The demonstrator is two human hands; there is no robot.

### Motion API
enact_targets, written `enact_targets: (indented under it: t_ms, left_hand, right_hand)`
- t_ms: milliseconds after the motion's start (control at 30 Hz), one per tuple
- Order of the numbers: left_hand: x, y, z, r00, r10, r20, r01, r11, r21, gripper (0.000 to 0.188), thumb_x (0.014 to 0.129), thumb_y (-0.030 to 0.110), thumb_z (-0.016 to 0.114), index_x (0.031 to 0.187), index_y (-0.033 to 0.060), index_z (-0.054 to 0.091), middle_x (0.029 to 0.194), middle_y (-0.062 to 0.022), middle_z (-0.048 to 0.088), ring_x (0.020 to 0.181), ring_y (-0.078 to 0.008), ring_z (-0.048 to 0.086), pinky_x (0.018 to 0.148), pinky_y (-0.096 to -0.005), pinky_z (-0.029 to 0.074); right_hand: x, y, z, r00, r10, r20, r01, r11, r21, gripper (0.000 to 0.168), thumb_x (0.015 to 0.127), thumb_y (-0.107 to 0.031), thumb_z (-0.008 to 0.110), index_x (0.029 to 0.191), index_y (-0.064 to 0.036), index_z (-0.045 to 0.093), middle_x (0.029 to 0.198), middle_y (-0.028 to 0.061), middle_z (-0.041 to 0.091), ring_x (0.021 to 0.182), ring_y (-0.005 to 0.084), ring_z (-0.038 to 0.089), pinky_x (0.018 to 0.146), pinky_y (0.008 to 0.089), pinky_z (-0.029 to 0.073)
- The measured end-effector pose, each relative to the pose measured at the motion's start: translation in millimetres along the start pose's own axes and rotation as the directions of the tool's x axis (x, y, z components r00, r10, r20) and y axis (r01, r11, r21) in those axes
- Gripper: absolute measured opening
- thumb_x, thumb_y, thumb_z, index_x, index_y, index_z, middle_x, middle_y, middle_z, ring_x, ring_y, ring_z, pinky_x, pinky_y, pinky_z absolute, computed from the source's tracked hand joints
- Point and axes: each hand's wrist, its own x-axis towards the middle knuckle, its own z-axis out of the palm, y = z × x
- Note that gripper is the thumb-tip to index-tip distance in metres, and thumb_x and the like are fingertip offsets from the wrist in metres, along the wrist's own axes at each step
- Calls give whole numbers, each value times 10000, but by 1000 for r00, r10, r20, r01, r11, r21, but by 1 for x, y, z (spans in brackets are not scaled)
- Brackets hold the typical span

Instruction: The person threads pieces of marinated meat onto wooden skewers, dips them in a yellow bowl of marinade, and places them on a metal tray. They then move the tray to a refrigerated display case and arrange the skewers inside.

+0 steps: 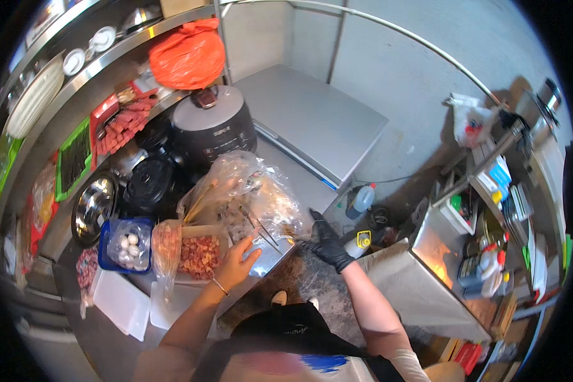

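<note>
My left hand [238, 262], bare with a bracelet at the wrist, is over the counter's front edge, thumb and fingers apart, beside dark metal tongs [262, 229]. The tongs lie against a large clear plastic bag [267, 200] whose contents are blurred; thin sticks show at its left. My right hand [327, 241], in a black glove, is at the bag's right side with its fingers spread; whether it touches the bag is unclear. Left of my left hand is a tray of reddish diced meat [200, 255], next to a bagged pinkish food [167, 243] and a blue basket [104, 246] holding bagged white balls.
A black rice cooker [215, 124] stands behind the bag, under an orange-red plastic bag [188, 55]. White plastic lids [122, 301] lie at the front left. Bottles [363, 200] stand on the floor at right, near a side counter [434, 262]. A steel chest-like surface [315, 119] is at the back.
</note>
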Motion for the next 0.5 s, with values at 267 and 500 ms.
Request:
enact_targets:
  t_ms: [267,500]
  left_hand:
    - [-6,37,33,983,-157,-96,144,981,-127,489,846,93,569,1290,9,381,1193,-156,486,1109,-239,504,900,-314,434]
    - [-26,29,91,903,-339,-262,282,931,-234,536,853,124,574,1316,2,333,1214,-129,476,1061,-212,527,798,-287,469]
  right_hand:
    - [118,20,-21,989,-136,62,128,986,111,257,773,-204,555,1000,-108,625,838,167,633,753,303,621,689,388,490]
    - [192,22,-62,979,-94,183,-71,681,729,263,815,-25,532,1070,-48,593,769,32,598,598,113,548,552,231,453]
